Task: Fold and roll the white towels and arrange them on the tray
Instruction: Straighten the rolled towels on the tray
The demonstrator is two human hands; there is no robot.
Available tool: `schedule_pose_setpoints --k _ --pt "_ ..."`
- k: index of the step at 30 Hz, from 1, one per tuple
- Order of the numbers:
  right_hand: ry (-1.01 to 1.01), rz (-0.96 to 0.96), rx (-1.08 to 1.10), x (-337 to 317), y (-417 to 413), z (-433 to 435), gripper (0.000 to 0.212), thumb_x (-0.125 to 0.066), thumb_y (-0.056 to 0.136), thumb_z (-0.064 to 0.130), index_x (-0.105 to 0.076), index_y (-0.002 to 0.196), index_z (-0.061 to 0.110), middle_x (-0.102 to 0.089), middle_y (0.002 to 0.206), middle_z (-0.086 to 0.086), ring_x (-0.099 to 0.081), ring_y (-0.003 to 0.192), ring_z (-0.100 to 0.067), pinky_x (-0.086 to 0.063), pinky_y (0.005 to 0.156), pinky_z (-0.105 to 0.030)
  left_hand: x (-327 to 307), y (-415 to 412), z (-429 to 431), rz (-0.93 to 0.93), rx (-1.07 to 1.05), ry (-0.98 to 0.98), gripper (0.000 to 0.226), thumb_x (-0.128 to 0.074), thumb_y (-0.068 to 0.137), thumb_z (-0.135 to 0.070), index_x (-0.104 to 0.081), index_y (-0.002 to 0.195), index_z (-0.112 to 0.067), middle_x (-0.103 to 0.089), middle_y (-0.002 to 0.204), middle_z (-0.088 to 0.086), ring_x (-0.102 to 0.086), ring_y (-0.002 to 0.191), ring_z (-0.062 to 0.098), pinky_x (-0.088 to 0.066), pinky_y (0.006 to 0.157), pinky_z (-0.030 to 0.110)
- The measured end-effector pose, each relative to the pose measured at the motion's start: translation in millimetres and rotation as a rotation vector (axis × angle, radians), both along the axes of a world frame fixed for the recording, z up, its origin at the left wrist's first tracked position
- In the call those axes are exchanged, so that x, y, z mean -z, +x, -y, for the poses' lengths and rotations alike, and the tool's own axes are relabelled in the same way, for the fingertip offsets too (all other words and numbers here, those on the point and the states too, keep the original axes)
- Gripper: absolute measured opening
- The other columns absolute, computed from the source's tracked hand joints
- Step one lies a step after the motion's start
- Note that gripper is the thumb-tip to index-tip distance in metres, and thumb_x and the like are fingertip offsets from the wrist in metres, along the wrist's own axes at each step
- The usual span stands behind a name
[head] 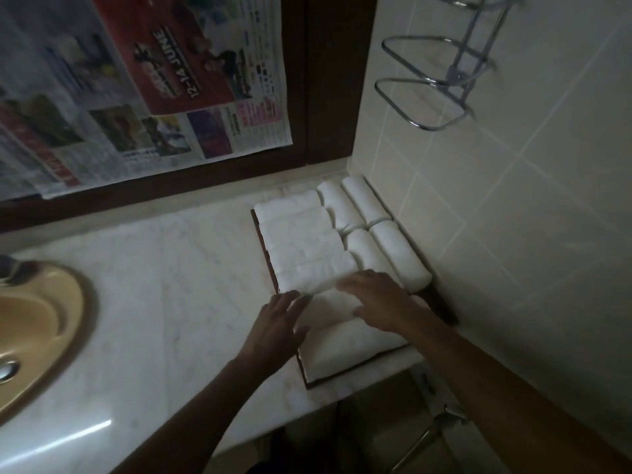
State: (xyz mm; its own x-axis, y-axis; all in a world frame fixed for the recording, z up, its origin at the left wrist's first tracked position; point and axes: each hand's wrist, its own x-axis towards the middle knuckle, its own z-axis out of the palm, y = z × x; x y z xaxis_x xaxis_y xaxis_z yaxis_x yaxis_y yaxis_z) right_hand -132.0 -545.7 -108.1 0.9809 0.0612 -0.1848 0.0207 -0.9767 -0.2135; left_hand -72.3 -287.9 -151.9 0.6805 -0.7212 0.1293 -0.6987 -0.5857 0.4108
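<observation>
— Where are the towels found?
— Rolled white towels (304, 241) are laid in rows on the tray (443, 306), and nearly all of it is covered.
— How are the hands placed?
— The left hand (273, 326) is set at the tray's left edge, fingers straight, touching the end of one roll (328, 307). The right hand (383, 302) is laid flat over that roll, fingers stretched out. Nothing is gripped.
— What is seen around the tray?
— It is set on a marble counter (171, 285); a sink (34, 336) is seen well to its left.
</observation>
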Motion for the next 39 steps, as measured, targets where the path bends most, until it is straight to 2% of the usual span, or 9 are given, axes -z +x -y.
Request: schedule_pose_setpoints --k 3,10,16,20,24,27,32,35,39 --pt "-0.012 -0.028 0.011 11 1 5 0.066 -0.069 0.094 0.042 -0.042 0.153 0.033 -0.05 0.15 0.004 -0.047 0.131 -0.021 -0.037 0.111 -0.039 5 7 2 0.034 0.06 0.054 0.055 -0.053 0.091 -0.045 -0.06 0.139 -0.018 -0.062 0.129 0.004 -0.059 0.111 0.027 -0.056 0.089 0.043" --pt "0.059 0.013 0.072 2 17 10 0.044 -0.066 0.095 0.047 -0.063 0.136 0.03 -0.067 0.132 0.004 -0.062 0.119 -0.02 -0.046 0.102 -0.038 -1 14 4 -0.026 -0.028 -0.048 0.051 -0.067 0.089 -0.043 -0.064 0.134 -0.021 -0.063 0.124 0.0 -0.056 0.109 0.022 -0.051 0.091 0.037" --pt "-0.049 0.005 0.043 -1 65 14 0.061 -0.068 0.093 0.031 -0.046 0.15 0.03 -0.045 0.152 -0.001 -0.044 0.136 -0.025 -0.038 0.108 -0.043 1 63 12 -0.041 -0.104 0.011 0.054 -0.071 0.089 -0.039 -0.06 0.137 -0.019 -0.057 0.129 0.004 -0.056 0.11 0.027 -0.051 0.091 0.043" --pt "-0.091 -0.143 0.054 -8 84 21 0.054 -0.065 0.095 0.043 -0.051 0.147 0.035 -0.053 0.145 0.003 -0.047 0.135 -0.021 -0.033 0.109 -0.042 -1 76 10 -0.074 -0.084 -0.002 0.047 -0.069 0.088 -0.043 -0.066 0.13 -0.021 -0.063 0.123 0.001 -0.058 0.108 0.025 -0.05 0.091 0.04" --pt "-0.012 -0.042 0.127 -14 114 26 0.055 -0.065 0.096 0.039 -0.05 0.148 0.03 -0.056 0.143 0.001 -0.051 0.132 -0.023 -0.042 0.105 -0.038 -4 103 10 -0.111 -0.22 -0.132 0.046 -0.073 0.09 -0.026 -0.062 0.134 -0.015 -0.062 0.123 0.007 -0.059 0.106 0.028 -0.053 0.091 0.042" --pt "-0.057 -0.08 0.094 -11 138 22 0.066 -0.068 0.095 0.034 -0.04 0.155 0.031 -0.045 0.153 0.0 -0.042 0.136 -0.026 -0.038 0.11 -0.046 -4 127 15 -0.148 -0.182 -0.034 0.051 -0.072 0.092 -0.029 -0.059 0.14 -0.017 -0.059 0.132 0.007 -0.057 0.113 0.031 -0.05 0.095 0.044" --pt "-0.13 -0.132 0.107 -3 148 23 0.057 -0.068 0.094 0.043 -0.049 0.147 0.035 -0.054 0.143 0.005 -0.043 0.132 -0.022 -0.034 0.108 -0.046 -3 149 20 -0.122 -0.126 0.038 0.045 -0.07 0.093 -0.034 -0.063 0.136 -0.023 -0.061 0.13 0.001 -0.056 0.111 0.028 -0.049 0.091 0.043" --pt "-0.069 -0.091 0.143 -6 156 29 0.055 -0.067 0.093 0.047 -0.053 0.145 0.034 -0.058 0.137 0.004 -0.047 0.13 -0.023 -0.032 0.105 -0.043 -3 155 17 -0.119 -0.138 -0.038 0.047 -0.073 0.091 -0.037 -0.064 0.134 -0.021 -0.062 0.127 0.002 -0.057 0.111 0.027 -0.051 0.093 0.045" --pt "0.073 0.02 0.171 -5 189 26 0.06 -0.07 0.094 0.027 -0.048 0.15 0.026 -0.052 0.142 -0.001 -0.048 0.13 -0.024 -0.042 0.107 -0.041 -8 188 20 -0.152 -0.234 -0.083 0.06 -0.074 0.091 -0.032 -0.053 0.145 -0.018 -0.055 0.139 0.01 -0.054 0.121 0.031 -0.05 0.1 0.047"
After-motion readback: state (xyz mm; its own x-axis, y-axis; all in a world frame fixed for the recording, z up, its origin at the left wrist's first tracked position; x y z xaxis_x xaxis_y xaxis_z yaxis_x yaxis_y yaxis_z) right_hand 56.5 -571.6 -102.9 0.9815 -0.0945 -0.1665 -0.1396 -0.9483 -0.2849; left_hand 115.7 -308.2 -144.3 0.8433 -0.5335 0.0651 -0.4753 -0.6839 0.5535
